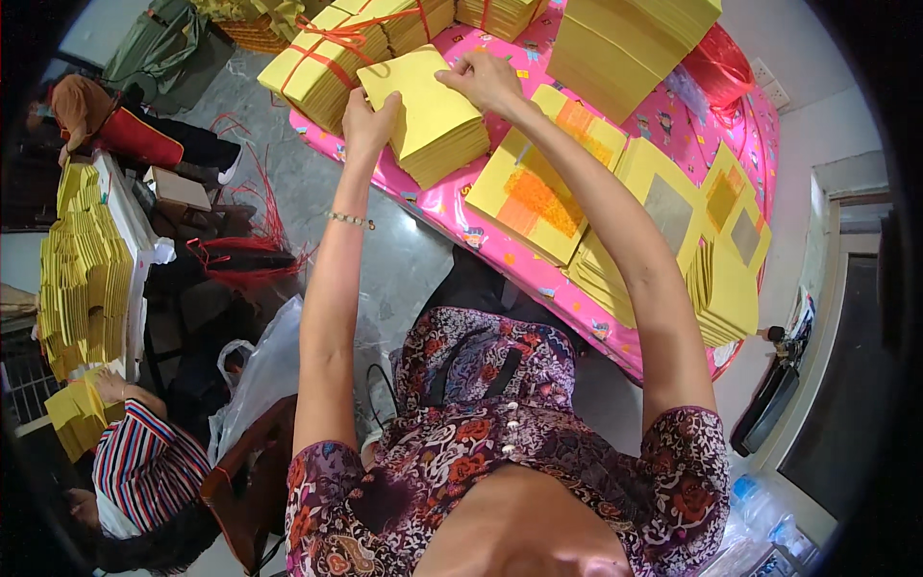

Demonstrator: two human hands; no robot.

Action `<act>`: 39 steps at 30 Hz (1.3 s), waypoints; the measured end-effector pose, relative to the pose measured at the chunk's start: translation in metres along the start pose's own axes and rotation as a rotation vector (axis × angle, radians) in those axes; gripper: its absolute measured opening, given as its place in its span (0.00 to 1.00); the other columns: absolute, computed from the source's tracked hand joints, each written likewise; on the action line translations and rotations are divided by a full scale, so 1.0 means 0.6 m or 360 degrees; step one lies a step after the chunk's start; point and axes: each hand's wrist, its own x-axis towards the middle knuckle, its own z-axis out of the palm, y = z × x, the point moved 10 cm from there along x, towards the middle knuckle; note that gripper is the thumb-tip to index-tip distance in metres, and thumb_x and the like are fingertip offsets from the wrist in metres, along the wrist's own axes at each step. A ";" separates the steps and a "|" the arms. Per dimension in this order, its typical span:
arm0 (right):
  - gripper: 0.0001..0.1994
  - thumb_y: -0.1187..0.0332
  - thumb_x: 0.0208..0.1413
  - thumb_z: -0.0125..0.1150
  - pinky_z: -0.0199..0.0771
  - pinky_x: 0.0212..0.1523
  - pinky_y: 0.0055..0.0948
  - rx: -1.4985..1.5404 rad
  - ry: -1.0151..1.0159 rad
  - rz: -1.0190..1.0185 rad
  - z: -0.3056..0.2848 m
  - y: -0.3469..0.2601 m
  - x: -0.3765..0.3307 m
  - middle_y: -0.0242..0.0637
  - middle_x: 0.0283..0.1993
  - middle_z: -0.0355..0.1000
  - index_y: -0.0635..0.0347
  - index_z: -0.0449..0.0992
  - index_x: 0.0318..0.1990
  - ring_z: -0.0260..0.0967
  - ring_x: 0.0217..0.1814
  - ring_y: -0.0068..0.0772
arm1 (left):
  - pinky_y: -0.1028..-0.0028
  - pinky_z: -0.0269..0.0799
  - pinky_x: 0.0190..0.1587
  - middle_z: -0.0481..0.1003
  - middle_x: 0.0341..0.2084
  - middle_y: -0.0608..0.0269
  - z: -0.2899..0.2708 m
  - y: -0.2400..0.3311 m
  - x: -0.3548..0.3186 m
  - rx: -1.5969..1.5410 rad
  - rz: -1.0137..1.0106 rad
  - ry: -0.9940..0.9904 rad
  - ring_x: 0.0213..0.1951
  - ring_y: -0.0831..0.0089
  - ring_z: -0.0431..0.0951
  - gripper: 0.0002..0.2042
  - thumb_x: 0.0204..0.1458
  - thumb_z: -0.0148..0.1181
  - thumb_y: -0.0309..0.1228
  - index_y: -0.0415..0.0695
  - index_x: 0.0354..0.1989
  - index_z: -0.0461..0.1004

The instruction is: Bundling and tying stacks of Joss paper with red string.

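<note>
A stack of yellow paper sheets (437, 120) stands on the pink patterned tablecloth (447, 210), near the table's front edge. My left hand (369, 127) grips its left side, with the thumb over the top sheet and the other fingers mostly hidden. At the upper right corner of the stack, my right hand (483, 83) has its fingers bent and pinched on the edge of the paper. How many sheets lie between those fingers does not show.
Yellow bundles (332, 72) tied with red string stand behind the stack. To the right are a tall yellow pile (615, 48) and yellow sheets with orange and silver patches (543, 197). Two other people work at a left-hand table (125, 221) heaped with yellow paper.
</note>
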 end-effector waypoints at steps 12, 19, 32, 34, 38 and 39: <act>0.26 0.44 0.54 0.51 0.67 0.28 0.24 0.0741 -0.0965 0.0432 0.128 0.078 0.004 0.33 0.31 0.72 0.61 0.73 0.43 0.67 0.29 0.23 | 0.73 0.70 0.40 0.74 0.32 0.56 -0.038 0.005 -0.050 0.0201 0.0109 0.0516 0.33 0.71 0.73 0.34 0.39 0.70 0.41 0.30 0.50 0.63; 0.28 0.43 0.55 0.49 0.68 0.31 0.23 0.0991 -0.0940 0.0480 0.135 0.072 -0.005 0.32 0.35 0.72 0.59 0.71 0.50 0.68 0.31 0.22 | 0.75 0.68 0.45 0.74 0.36 0.56 0.052 -0.084 -0.068 -0.0975 -0.0692 -0.0318 0.37 0.70 0.74 0.30 0.44 0.67 0.38 0.31 0.51 0.64; 0.27 0.47 0.56 0.51 0.67 0.24 0.23 0.1043 -0.1136 0.0254 0.165 -0.046 -0.120 0.33 0.30 0.67 0.67 0.66 0.47 0.65 0.25 0.24 | 0.70 0.69 0.49 0.72 0.45 0.54 -0.003 -0.081 -0.188 -0.1430 -0.0947 -0.0394 0.46 0.66 0.73 0.28 0.44 0.65 0.35 0.35 0.52 0.64; 0.28 0.47 0.56 0.51 0.66 0.23 0.24 0.1122 -0.1061 0.0232 0.181 -0.042 -0.120 0.33 0.31 0.67 0.68 0.65 0.48 0.64 0.26 0.22 | 0.71 0.70 0.49 0.72 0.44 0.56 -0.006 -0.076 -0.197 -0.1371 -0.0956 -0.0386 0.46 0.67 0.74 0.26 0.45 0.65 0.34 0.36 0.51 0.65; 0.32 0.44 0.54 0.52 0.64 0.24 0.23 0.0977 -0.0989 0.0198 0.164 -0.064 -0.132 0.35 0.35 0.68 0.68 0.65 0.49 0.65 0.29 0.22 | 0.72 0.70 0.48 0.72 0.45 0.56 -0.024 -0.084 -0.215 -0.1421 -0.0959 -0.0368 0.45 0.67 0.74 0.25 0.46 0.65 0.32 0.36 0.51 0.66; 0.33 0.42 0.53 0.53 0.64 0.25 0.22 0.0936 -0.1024 0.0201 0.149 -0.076 -0.144 0.36 0.35 0.68 0.68 0.65 0.49 0.65 0.30 0.22 | 0.72 0.71 0.48 0.72 0.45 0.55 -0.027 -0.078 -0.220 -0.1462 -0.0944 -0.0372 0.46 0.67 0.74 0.24 0.46 0.65 0.31 0.36 0.51 0.66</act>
